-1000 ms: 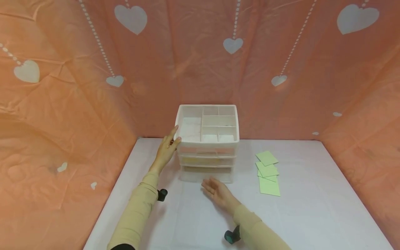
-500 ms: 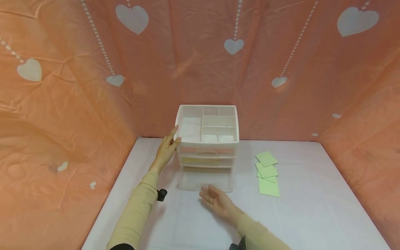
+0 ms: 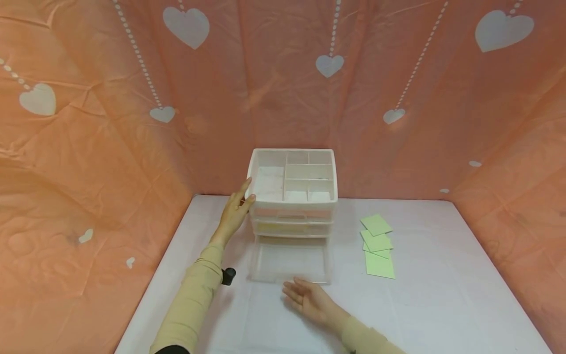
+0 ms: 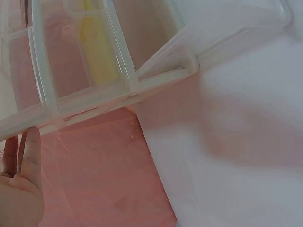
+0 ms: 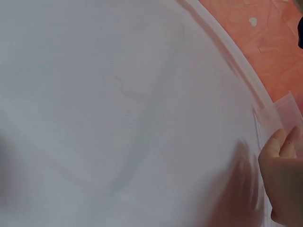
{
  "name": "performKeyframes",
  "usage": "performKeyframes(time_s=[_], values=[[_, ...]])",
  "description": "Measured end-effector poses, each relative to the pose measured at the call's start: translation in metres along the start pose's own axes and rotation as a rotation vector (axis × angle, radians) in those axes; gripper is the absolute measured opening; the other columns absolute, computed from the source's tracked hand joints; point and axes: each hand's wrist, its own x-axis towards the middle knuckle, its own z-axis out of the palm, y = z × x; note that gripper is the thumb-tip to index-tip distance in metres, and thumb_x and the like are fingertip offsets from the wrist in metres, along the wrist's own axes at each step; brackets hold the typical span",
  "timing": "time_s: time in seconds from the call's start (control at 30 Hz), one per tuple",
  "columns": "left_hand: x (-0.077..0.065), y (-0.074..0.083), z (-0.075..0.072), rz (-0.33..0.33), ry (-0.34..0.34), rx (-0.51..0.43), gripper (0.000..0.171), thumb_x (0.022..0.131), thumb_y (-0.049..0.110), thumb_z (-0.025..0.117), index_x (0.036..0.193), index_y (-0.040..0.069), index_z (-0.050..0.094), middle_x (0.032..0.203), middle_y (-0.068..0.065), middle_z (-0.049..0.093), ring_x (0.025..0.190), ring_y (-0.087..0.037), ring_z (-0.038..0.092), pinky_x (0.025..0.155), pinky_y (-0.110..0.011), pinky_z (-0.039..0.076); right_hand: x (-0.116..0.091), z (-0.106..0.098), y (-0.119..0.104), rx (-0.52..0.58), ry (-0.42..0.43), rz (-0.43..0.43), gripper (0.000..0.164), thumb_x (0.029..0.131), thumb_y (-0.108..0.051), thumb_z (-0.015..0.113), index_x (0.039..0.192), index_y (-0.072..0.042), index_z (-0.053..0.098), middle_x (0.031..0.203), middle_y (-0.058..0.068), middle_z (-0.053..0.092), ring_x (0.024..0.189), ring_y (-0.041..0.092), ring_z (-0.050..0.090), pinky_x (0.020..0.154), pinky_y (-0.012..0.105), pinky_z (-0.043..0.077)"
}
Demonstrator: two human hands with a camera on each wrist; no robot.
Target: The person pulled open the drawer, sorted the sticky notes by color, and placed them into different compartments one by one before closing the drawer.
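A white plastic drawer unit [image 3: 292, 201] stands at the back of the table, its top divided into compartments. Its clear bottom drawer [image 3: 289, 260] is pulled far out, and nothing shows inside. My right hand [image 3: 311, 301] is at the drawer's front edge, its fingers hooked at the lip; in the right wrist view the fingertips bend against the clear plastic. My left hand [image 3: 233, 211] rests on the unit's left side near the top, fingers straight along the wall and thumb at the front corner. The middle drawer [image 4: 78, 42] is closed, with something yellow in it.
Several light green square paper sheets [image 3: 378, 243] lie overlapping on the white table [image 3: 442, 275], right of the unit. An orange cloth with white hearts [image 3: 283, 98] hangs behind and at both sides.
My right hand has moved toward me, and the bottom drawer has slid out with it from nearly closed to far open. My left hand has stayed on the unit's side.
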Motion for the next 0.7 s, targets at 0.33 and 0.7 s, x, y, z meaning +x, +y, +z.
performKeyframes(time_s=[0.33,0.7], values=[[-0.001,0.005,-0.003,-0.018,-0.014,0.008,0.051,0.097,0.046,0.042,0.145,0.045,0.023,0.1,-0.01,0.044,0.087,-0.023,0.051,0.073,-0.03,0.042,-0.005,-0.002,0.004,-0.01,0.021,0.037,0.028,0.096,-0.023,0.049,0.115,-0.007,0.036,0.103,0.001,0.058,0.098,0.011,0.058,0.102,0.034,0.042],[-0.001,0.004,-0.002,-0.022,-0.021,0.005,0.052,0.097,0.045,0.042,0.145,0.044,0.023,0.101,-0.011,0.044,0.089,-0.024,0.051,0.074,-0.03,0.042,-0.016,0.009,-0.013,-0.119,-0.188,0.071,0.025,0.1,-0.024,0.04,0.12,-0.013,0.049,0.108,-0.004,0.059,0.101,0.008,0.057,0.098,0.029,0.044]])
